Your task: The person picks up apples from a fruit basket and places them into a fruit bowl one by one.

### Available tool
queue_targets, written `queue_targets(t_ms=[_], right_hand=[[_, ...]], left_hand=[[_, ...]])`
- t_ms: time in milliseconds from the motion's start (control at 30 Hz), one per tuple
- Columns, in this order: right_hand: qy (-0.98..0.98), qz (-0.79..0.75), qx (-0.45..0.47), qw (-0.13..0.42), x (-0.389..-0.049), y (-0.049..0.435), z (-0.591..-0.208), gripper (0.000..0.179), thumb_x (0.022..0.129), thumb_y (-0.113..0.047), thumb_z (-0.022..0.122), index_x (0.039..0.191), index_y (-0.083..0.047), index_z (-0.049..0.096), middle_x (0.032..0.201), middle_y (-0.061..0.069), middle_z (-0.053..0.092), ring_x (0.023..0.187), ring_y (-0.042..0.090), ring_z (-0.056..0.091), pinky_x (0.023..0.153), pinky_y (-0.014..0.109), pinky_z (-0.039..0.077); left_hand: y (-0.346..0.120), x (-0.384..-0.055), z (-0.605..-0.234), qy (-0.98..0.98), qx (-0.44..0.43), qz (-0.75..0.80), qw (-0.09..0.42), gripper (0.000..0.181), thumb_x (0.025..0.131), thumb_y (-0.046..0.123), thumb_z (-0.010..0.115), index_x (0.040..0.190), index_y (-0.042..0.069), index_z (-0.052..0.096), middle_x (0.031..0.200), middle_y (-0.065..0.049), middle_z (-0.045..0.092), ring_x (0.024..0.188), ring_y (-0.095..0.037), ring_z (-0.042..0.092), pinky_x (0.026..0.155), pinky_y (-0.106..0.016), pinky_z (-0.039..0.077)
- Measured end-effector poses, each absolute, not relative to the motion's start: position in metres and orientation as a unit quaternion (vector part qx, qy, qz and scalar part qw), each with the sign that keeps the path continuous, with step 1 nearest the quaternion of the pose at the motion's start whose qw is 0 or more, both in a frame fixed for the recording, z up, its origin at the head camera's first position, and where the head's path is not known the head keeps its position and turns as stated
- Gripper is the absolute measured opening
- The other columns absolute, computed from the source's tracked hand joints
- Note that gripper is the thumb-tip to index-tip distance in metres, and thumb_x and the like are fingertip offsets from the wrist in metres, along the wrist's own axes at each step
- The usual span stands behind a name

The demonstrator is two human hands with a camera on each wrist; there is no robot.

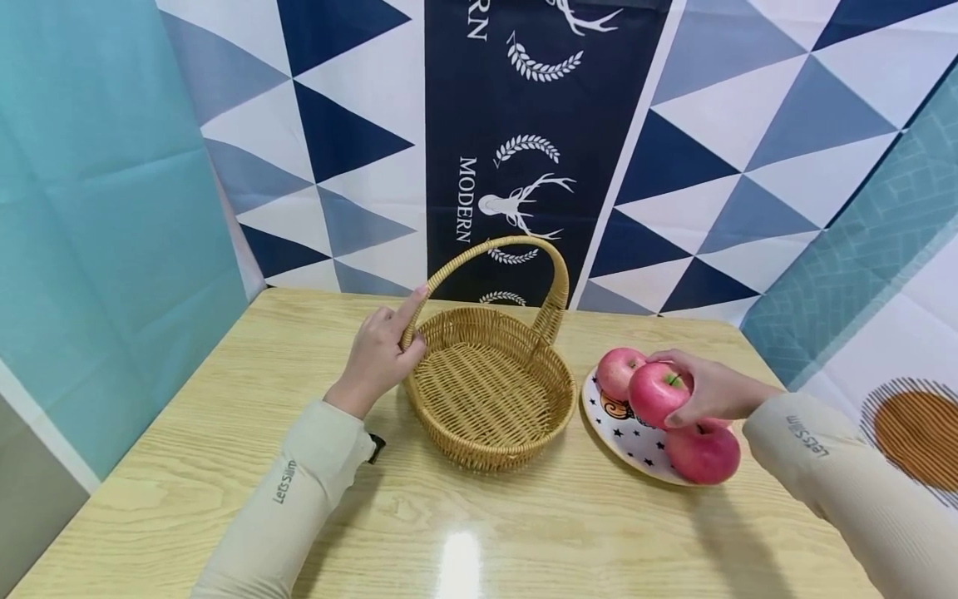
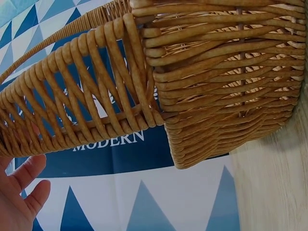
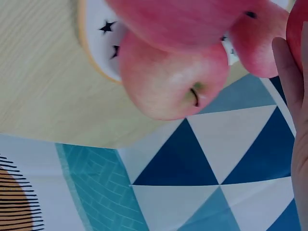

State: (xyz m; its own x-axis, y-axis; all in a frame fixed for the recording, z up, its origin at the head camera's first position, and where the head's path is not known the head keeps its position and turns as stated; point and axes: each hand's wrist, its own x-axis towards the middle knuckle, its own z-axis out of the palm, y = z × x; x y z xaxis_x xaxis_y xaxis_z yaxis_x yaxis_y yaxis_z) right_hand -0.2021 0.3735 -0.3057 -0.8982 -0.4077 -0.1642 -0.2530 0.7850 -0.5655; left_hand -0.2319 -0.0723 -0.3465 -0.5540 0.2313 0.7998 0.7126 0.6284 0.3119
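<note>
A woven wicker basket [image 1: 486,453] with a tall arched handle [image 1: 516,241] stands on the table, its inside bare. My left hand [image 1: 383,345] holds the left foot of the handle, index finger along it and thumb near the rim. In the left wrist view part of that hand [image 2: 21,192] shows beside the handle's weave. Thumb and fingers of my right hand [image 1: 711,387] grip a pink-red apple [image 1: 657,395] over a star-printed plate [image 1: 621,445]. Around it on the plate sit another apple [image 1: 619,373] and a front apple [image 1: 703,455], with one more partly hidden under the hand.
The light wooden table [image 1: 419,532] carries both basket and plate, the plate right of the basket. A patterned cloth backdrop [image 1: 359,166] rises along the table's back edge. Teal cloth [image 1: 112,208] hangs on the left.
</note>
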Motion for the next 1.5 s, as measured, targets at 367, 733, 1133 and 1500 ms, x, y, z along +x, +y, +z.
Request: queue_targets(t_ms=[367, 733, 1133, 1500], right_hand=[[0.947, -0.253, -0.109, 0.162, -0.204, 0.356, -0.321, 0.096, 0.062, -0.032, 0.085, 0.139, -0.007, 0.033, 0.120, 0.018, 0.050, 0.109, 0.039, 0.046, 0.072, 0.040, 0.054], [0.961, -0.196, -0.130, 0.142, -0.206, 0.346, -0.337, 0.093, 0.062, -0.038, 0.082, 0.138, -0.013, 0.037, 0.118, 0.014, 0.050, 0.110, 0.036, 0.044, 0.074, 0.043, 0.051], [0.952, -0.173, -0.220, 0.121, -0.210, 0.342, -0.354, 0.083, 0.063, -0.024, 0.077, 0.135, -0.003, 0.042, 0.122, 0.012, 0.054, 0.107, 0.030, 0.050, 0.090, 0.053, 0.045], [0.965, -0.138, -0.164, 0.151, -0.206, 0.341, -0.351, 0.091, 0.066, -0.030, 0.080, 0.143, -0.007, 0.037, 0.121, 0.016, 0.056, 0.104, 0.032, 0.052, 0.087, 0.057, 0.045]], left_hand=[[-0.075, -0.232, -0.344, -0.820, -0.284, -0.326, 0.376, 0.060, 0.078, 0.010, 0.052, 0.138, 0.007, 0.048, 0.064, -0.007, 0.040, 0.064, -0.028, 0.042, 0.060, -0.041, 0.036], [-0.075, -0.232, -0.345, -0.821, -0.284, -0.326, 0.373, 0.060, 0.078, 0.010, 0.052, 0.138, 0.006, 0.048, 0.064, -0.007, 0.040, 0.065, -0.028, 0.042, 0.060, -0.041, 0.035], [-0.074, -0.232, -0.347, -0.820, -0.289, -0.326, 0.372, 0.061, 0.078, 0.010, 0.051, 0.139, 0.006, 0.047, 0.064, -0.006, 0.039, 0.063, -0.026, 0.041, 0.060, -0.040, 0.034], [-0.072, -0.233, -0.348, -0.819, -0.290, -0.328, 0.371, 0.061, 0.077, 0.010, 0.051, 0.139, 0.006, 0.049, 0.064, -0.007, 0.041, 0.064, -0.026, 0.041, 0.059, -0.039, 0.035]])
